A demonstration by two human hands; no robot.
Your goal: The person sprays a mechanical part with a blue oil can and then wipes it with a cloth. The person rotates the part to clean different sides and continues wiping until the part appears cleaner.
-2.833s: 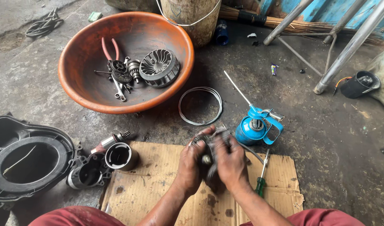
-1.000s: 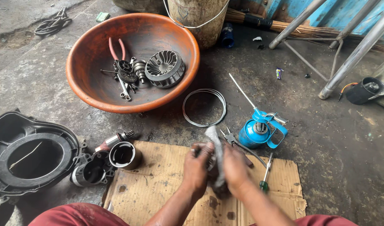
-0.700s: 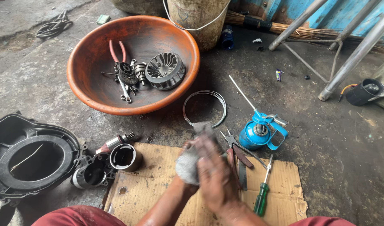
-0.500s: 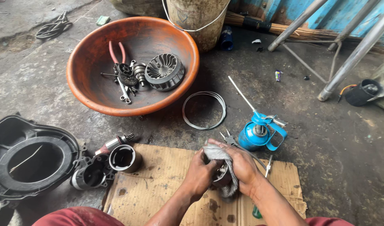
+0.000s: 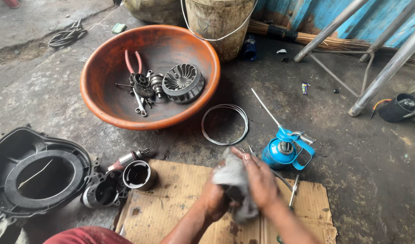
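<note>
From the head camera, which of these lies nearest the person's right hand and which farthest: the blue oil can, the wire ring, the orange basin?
Measured from the right hand, which holds a grey rag:
1. Blue oil can, just beyond the hand, slightly right.
2. Wire ring, on the floor farther up, slightly left.
3. Orange basin, farthest, up and left, holding pliers and metal parts.

**Bare arms, grimy hands, red clothing**

The left hand [image 5: 215,199] and right hand [image 5: 261,180] are bare, gloveless and smudged with dark grease. Both forearms are uncovered, with no sleeves, watch or rings showing. Red fabric [image 5: 83,236] covers the legs at the near edge.
</note>
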